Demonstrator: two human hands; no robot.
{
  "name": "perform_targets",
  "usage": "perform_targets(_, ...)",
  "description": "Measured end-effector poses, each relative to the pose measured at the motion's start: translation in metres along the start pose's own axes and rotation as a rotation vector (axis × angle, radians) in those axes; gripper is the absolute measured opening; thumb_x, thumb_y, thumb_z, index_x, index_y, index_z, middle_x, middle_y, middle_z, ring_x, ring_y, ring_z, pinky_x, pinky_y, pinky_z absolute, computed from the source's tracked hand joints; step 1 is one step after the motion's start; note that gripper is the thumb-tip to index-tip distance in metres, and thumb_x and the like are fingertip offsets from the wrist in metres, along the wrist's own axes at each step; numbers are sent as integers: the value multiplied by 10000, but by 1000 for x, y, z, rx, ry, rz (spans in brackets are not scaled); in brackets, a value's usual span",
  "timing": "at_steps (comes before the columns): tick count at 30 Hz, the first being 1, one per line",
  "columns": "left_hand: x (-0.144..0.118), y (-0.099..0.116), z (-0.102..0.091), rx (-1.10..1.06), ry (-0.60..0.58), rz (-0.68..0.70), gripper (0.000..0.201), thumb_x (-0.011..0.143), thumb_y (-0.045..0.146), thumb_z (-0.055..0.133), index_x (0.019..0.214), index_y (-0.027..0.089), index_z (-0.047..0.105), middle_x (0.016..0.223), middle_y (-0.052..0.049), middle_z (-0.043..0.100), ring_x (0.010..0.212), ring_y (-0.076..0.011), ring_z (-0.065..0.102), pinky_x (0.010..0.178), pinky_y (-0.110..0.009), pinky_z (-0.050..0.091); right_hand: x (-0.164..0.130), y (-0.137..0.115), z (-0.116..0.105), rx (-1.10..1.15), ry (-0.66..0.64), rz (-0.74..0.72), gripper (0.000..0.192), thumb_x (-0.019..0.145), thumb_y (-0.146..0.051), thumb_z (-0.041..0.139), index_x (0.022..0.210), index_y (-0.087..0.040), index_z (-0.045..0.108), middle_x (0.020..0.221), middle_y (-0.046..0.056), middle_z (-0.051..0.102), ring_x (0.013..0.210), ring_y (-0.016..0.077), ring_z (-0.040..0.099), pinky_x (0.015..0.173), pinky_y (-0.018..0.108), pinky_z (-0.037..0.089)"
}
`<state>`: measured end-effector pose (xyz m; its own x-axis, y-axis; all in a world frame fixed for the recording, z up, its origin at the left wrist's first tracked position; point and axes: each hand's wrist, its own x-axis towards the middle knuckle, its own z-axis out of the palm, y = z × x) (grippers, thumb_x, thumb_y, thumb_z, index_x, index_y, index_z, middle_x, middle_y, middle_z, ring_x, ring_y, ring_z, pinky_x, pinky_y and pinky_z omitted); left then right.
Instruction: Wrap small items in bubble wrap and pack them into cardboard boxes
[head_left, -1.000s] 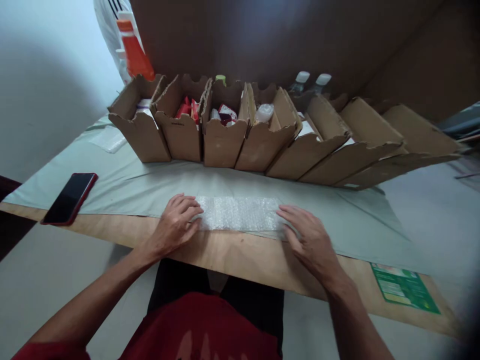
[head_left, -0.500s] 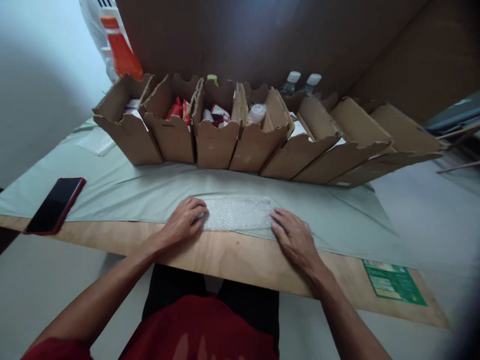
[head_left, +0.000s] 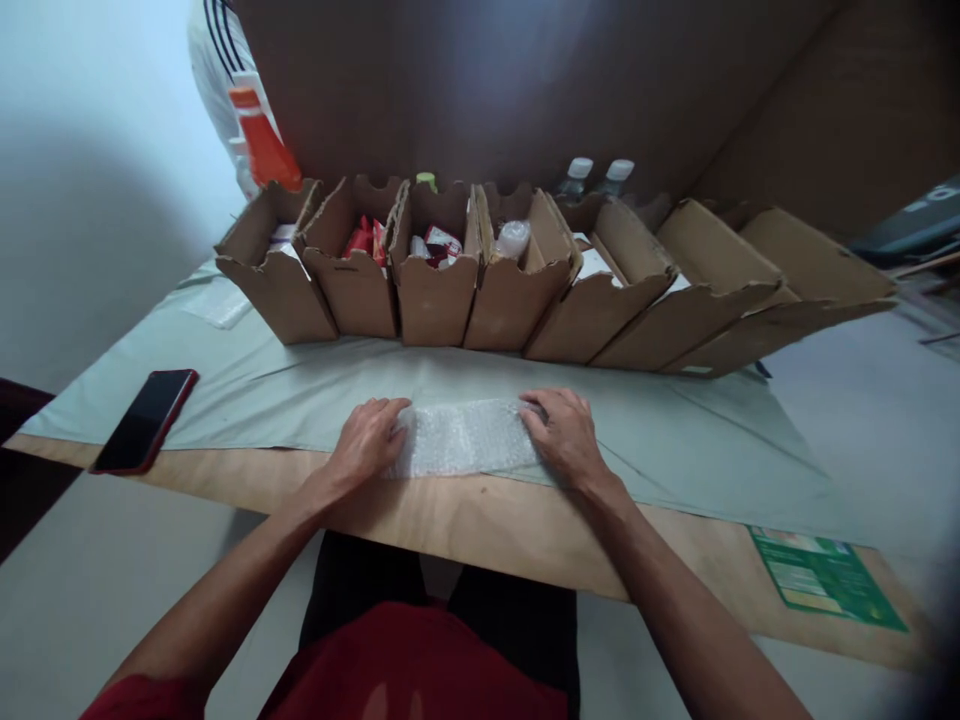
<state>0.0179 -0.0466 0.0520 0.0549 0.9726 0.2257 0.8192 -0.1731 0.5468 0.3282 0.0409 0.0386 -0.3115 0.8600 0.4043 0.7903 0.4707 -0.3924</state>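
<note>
A sheet of bubble wrap (head_left: 463, 438) lies flat on the grey cloth (head_left: 300, 385) near the wooden table's front edge (head_left: 487, 520). My left hand (head_left: 365, 447) rests on the sheet's left end, fingers curled over its edge. My right hand (head_left: 564, 433) presses on the right end, fingers on the wrap. The two hands are close together, with only a short stretch of wrap showing between them.
A row of open cardboard boxes (head_left: 435, 290) stands behind the wrap, some holding packets and small bottles. A red phone (head_left: 146, 420) lies at the left. A green label (head_left: 821, 578) sits at the right front. An orange bottle (head_left: 262, 145) stands at the back left beside a person in a striped top.
My right hand has slid left along the bubble wrap, so the visible stretch between my hands is shorter. My left hand has stayed on the left end.
</note>
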Motion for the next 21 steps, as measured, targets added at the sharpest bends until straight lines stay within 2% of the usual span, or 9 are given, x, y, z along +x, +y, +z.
perform_targets(2,-15,11,-10,-143,-28,-53,424,823,159,588,1235,228,662,766,8,614,703,-178,577,705,-310,474,9,-4,-7,11,24,-30,228,875,-258,544,970,-221,748,976,99,772,995,306,628,879,473,439)
perform_targets(5,-41,33,-18,-592,-55,-236,478,836,229,652,1313,242,614,761,40,555,662,-132,549,621,-253,446,33,-19,-8,40,52,-87,216,866,-236,564,981,-219,746,989,100,771,1023,313,611,913,489,420)
perform_targets(7,-56,44,-14,-875,-44,-372,552,801,257,722,1335,246,583,814,37,551,699,-126,579,642,-250,480,51,-34,-1,72,48,-135,215,860,-217,577,989,-220,750,1002,98,772,1042,309,605,927,483,416)
perform_targets(10,-70,49,-3,-1099,4,-515,651,755,286,795,1354,246,541,952,12,571,710,-115,632,698,-284,546,70,-57,13,124,10,-199,201,842,-198,601,964,-237,756,992,83,776,1033,294,609,909,452,427)
perform_targets(13,-76,41,0,-1105,43,-564,612,762,289,782,1324,221,549,1030,-15,590,630,-88,633,657,-282,550,75,-66,23,157,-36,-201,198,827,-193,603,941,-249,755,976,74,779,998,285,618,882,435,436)
perform_targets(16,-76,29,-4,-962,126,-559,608,766,284,746,1336,211,547,1091,-42,613,643,-83,612,617,-256,530,74,-61,27,168,-76,-145,211,821,-214,588,955,-247,748,988,77,778,983,283,626,881,435,446)
perform_targets(18,-72,24,-7,-803,203,-508,581,775,283,724,1330,211,569,1132,-57,620,683,-86,595,632,-247,525,73,-54,27,172,-97,-99,225,817,-239,578,968,-237,745,985,82,777,958,279,635,868,430,461)
perform_targets(21,-61,15,-14,-549,253,-374,457,790,260,693,1240,199,639,1121,-70,624,727,-111,604,632,-251,525,75,-45,26,195,-110,-53,231,805,-277,566,941,-224,745,931,83,775,873,265,647,823,415,487)
